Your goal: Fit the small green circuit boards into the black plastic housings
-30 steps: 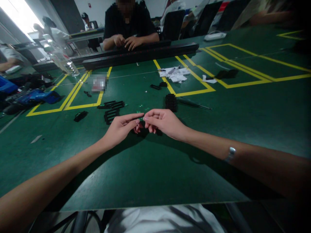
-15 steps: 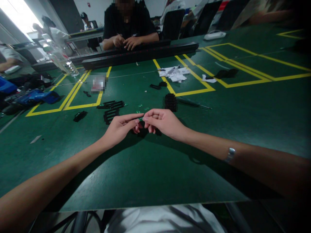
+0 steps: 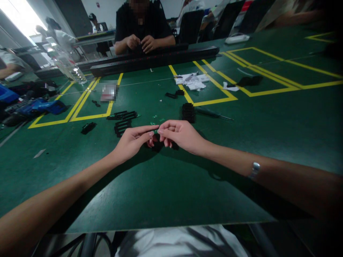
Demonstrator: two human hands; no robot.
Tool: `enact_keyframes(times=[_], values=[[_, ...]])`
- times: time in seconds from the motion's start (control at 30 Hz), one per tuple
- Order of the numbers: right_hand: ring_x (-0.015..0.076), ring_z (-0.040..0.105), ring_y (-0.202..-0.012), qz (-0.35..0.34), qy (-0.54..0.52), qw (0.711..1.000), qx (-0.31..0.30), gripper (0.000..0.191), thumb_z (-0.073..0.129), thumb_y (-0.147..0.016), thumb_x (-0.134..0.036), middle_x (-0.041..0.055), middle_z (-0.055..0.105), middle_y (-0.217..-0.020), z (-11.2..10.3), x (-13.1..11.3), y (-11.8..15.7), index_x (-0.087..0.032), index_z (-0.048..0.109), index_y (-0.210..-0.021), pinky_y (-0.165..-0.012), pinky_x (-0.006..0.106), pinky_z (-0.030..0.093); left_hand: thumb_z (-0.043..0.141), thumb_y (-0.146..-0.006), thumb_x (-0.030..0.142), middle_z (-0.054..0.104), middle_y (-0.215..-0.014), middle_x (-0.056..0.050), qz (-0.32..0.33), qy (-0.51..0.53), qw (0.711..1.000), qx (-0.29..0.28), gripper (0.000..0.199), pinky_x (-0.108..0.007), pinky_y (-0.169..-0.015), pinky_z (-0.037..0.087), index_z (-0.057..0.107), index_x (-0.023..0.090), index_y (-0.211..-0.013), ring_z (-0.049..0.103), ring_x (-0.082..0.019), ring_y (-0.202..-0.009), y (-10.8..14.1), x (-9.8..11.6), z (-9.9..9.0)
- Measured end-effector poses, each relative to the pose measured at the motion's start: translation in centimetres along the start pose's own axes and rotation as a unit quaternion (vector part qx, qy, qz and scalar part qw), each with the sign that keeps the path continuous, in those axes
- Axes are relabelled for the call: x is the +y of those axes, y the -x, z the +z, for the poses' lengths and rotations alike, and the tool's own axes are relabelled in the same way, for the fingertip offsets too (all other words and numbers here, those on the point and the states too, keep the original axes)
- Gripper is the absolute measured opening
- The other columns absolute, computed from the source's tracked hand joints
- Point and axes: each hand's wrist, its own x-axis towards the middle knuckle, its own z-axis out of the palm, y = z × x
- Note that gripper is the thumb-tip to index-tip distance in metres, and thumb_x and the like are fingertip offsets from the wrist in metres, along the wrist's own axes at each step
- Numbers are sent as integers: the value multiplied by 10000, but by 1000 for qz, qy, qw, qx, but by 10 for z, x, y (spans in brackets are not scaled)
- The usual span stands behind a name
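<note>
Fingertips together over the green table, my left hand (image 3: 134, 141) and my right hand (image 3: 179, 135) both pinch a small dark piece (image 3: 155, 129), mostly covered by the fingers. Its exact kind cannot be made out. Just beyond lie small green bits (image 3: 155, 116) that look like tiny circuit boards. Black slotted plastic frames (image 3: 122, 126) rest past my left hand, with more black frames (image 3: 122, 115) behind them. A stack of black parts (image 3: 188, 112) stands beyond my right hand, beside a screwdriver (image 3: 211, 113).
A single black part (image 3: 88, 127) lies at left, near blue-and-black tools (image 3: 40, 107). Clear bottles (image 3: 76, 73) stand behind. Crumpled white paper (image 3: 194, 81) and black pieces (image 3: 174, 94) lie farther off. A long black bar (image 3: 155, 59) crosses before a person (image 3: 144, 25) seated opposite.
My hands keep nearly the same pose and place. Across the table, the other person's hands have shifted slightly, drawing apart and upward.
</note>
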Motion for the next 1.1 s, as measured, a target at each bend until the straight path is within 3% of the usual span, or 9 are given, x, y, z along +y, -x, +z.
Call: enact_keyframes(times=[1.1], values=[[90, 606, -529, -4, 27, 1000, 8, 159, 666, -910, -298, 11, 682, -706, 2, -3, 2, -142, 641, -891, -469, 195, 481, 659, -929, 302, 713, -801, -43, 10, 6, 1000, 3, 344, -257, -669, 544, 712, 171, -1243, 657, -130, -691, 1, -2, 0]])
